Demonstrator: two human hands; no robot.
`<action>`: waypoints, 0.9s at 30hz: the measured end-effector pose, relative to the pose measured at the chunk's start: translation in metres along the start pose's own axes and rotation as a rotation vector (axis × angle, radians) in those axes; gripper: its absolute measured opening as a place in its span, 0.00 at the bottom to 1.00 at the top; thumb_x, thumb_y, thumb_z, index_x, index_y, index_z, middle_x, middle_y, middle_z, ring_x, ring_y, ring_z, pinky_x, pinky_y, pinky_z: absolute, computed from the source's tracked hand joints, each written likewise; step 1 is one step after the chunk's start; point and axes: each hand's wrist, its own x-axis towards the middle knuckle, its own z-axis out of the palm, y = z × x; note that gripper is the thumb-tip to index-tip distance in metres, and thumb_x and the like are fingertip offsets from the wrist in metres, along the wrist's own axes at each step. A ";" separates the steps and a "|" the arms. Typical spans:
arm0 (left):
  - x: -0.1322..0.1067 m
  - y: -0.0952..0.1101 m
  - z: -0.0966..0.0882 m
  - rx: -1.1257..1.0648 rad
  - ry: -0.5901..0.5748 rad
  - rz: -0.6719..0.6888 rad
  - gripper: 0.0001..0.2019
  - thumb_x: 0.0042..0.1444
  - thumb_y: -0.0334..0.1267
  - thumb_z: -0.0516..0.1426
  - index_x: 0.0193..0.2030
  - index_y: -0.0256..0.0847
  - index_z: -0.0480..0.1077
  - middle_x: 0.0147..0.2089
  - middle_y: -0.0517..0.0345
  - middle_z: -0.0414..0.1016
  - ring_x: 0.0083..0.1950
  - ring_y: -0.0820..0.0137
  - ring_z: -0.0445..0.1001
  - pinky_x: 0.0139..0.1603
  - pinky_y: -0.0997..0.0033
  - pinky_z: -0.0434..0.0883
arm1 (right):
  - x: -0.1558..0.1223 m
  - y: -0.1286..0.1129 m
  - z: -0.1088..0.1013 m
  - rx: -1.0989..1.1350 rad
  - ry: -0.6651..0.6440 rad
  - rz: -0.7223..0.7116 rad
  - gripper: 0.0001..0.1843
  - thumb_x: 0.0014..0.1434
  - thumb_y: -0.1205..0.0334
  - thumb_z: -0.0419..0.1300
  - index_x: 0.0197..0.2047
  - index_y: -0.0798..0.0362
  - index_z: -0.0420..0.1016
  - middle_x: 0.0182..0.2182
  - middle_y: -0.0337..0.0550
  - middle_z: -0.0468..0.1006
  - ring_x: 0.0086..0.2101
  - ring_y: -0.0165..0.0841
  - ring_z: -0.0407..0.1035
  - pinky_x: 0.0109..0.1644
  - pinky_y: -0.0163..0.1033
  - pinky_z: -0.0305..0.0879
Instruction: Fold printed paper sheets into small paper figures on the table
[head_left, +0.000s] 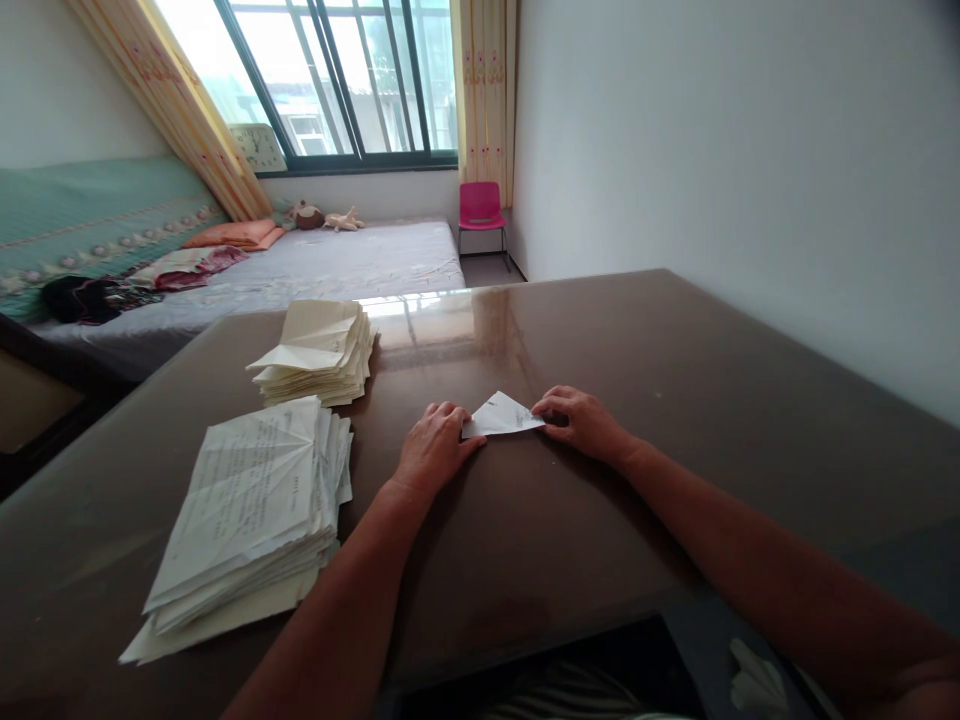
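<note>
A small sheet of white paper folded into a triangle (501,415) lies on the brown table, its peak pointing away from me. My left hand (439,445) pinches the triangle's left corner between thumb and fingers. At the opposite corner, my right hand (581,420) grips the paper with its fingertips, thumb tucked below. Some print shows on the paper's upper face. To the left of my left arm sits a stack of creased printed papers (240,490). Behind that stack is a second pile of yellowish folded papers (319,340).
The glossy brown table (750,430) reaches toward a bed (390,250) under a window. A pink chair (481,208) stands by the far wall. The white wall (712,150) runs along the table's right side. A dark object (540,660) lies at the near edge.
</note>
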 end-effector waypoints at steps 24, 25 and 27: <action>0.010 -0.013 0.006 -0.200 -0.023 -0.049 0.15 0.61 0.45 0.50 0.37 0.45 0.76 0.46 0.56 0.73 0.49 0.64 0.68 0.51 0.64 0.68 | 0.011 -0.001 0.001 0.035 -0.056 0.202 0.13 0.59 0.52 0.57 0.32 0.50 0.79 0.33 0.42 0.76 0.35 0.33 0.69 0.39 0.35 0.63; 0.010 -0.012 0.006 -0.188 -0.026 -0.069 0.15 0.61 0.46 0.50 0.36 0.45 0.76 0.46 0.55 0.72 0.50 0.63 0.67 0.51 0.63 0.67 | 0.012 -0.002 0.001 0.008 -0.059 0.208 0.13 0.59 0.53 0.56 0.33 0.49 0.78 0.33 0.42 0.76 0.35 0.33 0.69 0.38 0.35 0.62; 0.012 -0.010 0.005 -0.168 -0.046 -0.105 0.15 0.61 0.46 0.50 0.36 0.44 0.75 0.47 0.54 0.71 0.50 0.62 0.67 0.51 0.62 0.67 | 0.014 -0.005 0.002 -0.049 -0.058 0.225 0.13 0.59 0.53 0.55 0.33 0.49 0.78 0.34 0.42 0.76 0.36 0.33 0.69 0.37 0.36 0.61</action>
